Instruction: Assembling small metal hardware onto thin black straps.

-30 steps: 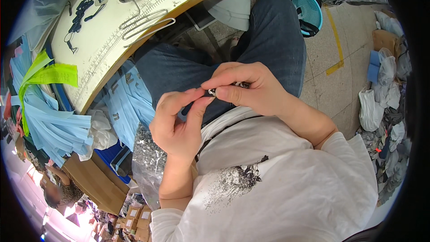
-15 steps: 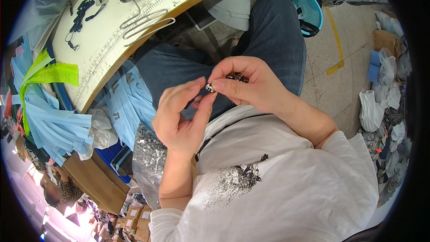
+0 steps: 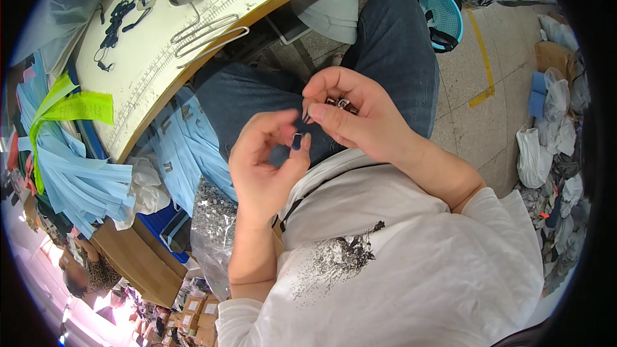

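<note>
Dark piece (image 3: 296,142) held in left hand (image 3: 262,162); at 2 o'clock, metal bits (image 3: 343,104), apparently unworked, clasped in right hand (image 3: 369,126); completion unclear.

Narrow gap between left hand (image 3: 267,164) and right hand (image 3: 360,115), jeans (image 3: 260,90) beneath, bent wire (image 3: 209,40) at table edge (image 3: 286,1)

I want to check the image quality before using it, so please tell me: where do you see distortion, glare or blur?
Head view, top: the edge of the table bends; head view, lower left: pinkish-white glare washes out detail; head view, centre: the left hand seems slightly blurred at the fingertips.
</note>
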The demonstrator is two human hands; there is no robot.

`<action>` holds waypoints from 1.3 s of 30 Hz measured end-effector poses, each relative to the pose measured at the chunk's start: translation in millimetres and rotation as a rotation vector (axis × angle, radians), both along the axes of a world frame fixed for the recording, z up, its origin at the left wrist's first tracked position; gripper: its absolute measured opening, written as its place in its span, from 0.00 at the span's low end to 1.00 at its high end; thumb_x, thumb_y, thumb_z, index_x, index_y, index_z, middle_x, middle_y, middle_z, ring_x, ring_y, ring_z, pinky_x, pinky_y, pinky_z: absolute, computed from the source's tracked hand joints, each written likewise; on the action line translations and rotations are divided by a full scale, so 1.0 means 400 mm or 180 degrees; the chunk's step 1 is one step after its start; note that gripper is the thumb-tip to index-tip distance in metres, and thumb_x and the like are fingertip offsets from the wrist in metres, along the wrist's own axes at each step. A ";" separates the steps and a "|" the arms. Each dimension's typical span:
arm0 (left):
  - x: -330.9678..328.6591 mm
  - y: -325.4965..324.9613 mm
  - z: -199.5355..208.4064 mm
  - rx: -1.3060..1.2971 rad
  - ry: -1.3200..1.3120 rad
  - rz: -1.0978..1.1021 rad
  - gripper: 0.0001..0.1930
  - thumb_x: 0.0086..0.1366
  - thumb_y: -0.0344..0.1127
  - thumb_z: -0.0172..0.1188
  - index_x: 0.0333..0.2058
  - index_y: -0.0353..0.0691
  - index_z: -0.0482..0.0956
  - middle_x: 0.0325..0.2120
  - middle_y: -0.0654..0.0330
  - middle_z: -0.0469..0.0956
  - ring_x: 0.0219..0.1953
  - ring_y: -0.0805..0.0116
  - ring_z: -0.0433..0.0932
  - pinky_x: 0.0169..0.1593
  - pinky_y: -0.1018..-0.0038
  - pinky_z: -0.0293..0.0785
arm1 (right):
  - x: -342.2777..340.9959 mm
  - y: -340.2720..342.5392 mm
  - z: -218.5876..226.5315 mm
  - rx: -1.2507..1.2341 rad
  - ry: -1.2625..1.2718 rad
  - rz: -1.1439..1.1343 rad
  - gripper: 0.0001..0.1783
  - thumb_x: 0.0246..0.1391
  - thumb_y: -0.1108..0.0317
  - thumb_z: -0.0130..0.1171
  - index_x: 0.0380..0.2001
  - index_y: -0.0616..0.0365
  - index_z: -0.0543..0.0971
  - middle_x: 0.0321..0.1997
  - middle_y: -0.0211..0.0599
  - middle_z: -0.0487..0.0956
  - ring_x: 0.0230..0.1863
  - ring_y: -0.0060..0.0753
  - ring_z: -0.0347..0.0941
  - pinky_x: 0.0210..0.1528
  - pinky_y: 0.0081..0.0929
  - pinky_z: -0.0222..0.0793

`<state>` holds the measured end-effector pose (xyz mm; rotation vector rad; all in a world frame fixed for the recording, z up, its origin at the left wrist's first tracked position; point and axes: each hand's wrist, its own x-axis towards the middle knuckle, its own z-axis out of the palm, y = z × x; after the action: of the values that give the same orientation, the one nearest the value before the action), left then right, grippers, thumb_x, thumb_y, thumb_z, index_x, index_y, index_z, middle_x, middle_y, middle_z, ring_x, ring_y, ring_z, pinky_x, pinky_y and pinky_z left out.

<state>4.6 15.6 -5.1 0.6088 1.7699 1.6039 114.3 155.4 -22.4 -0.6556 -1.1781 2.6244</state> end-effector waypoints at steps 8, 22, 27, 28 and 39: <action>-0.022 -0.015 -0.013 -0.0053 0.0030 -0.0423 0.12 0.47 0.14 0.63 0.32 0.32 0.78 0.28 0.63 0.72 0.29 0.77 0.71 0.34 0.82 0.69 | 0.005 0.003 -0.014 0.1023 0.0366 0.0298 0.10 0.54 0.75 0.61 0.41 0.59 0.76 0.34 0.25 0.74 0.33 0.11 0.66 0.36 0.12 0.63; -0.011 -0.011 -0.011 -0.0156 0.0279 -0.0125 0.08 0.52 0.17 0.66 0.32 0.32 0.79 0.31 0.60 0.77 0.29 0.76 0.75 0.31 0.83 0.70 | -0.002 -0.010 -0.014 0.1340 -0.0096 0.0082 0.08 0.57 0.73 0.60 0.40 0.61 0.77 0.32 0.23 0.74 0.31 0.09 0.66 0.32 0.11 0.62; -0.013 -0.020 -0.006 -0.0281 -0.0270 -0.0076 0.07 0.55 0.19 0.66 0.34 0.32 0.80 0.31 0.60 0.78 0.30 0.77 0.75 0.33 0.83 0.71 | 0.001 -0.009 -0.017 0.1132 0.0062 -0.0077 0.07 0.57 0.73 0.61 0.40 0.61 0.77 0.32 0.23 0.74 0.31 0.09 0.67 0.32 0.10 0.63; -0.012 -0.018 -0.004 -0.0270 -0.0251 -0.0049 0.07 0.55 0.19 0.66 0.34 0.32 0.80 0.30 0.60 0.79 0.30 0.78 0.75 0.33 0.83 0.70 | 0.002 -0.007 -0.016 0.1133 0.0059 -0.0080 0.07 0.57 0.73 0.61 0.40 0.61 0.77 0.32 0.23 0.74 0.31 0.09 0.67 0.32 0.10 0.63; -0.005 -0.016 -0.003 -0.0491 -0.0013 0.0057 0.07 0.56 0.18 0.65 0.34 0.31 0.80 0.32 0.60 0.80 0.32 0.77 0.76 0.34 0.83 0.71 | 0.000 -0.002 -0.019 0.1409 0.0104 -0.0083 0.12 0.52 0.75 0.65 0.40 0.60 0.78 0.33 0.23 0.74 0.31 0.10 0.67 0.33 0.11 0.64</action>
<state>2.6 9.2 -6.4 0.5178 1.8801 1.4625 114.3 154.5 -30.0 -0.5302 -1.6507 2.2256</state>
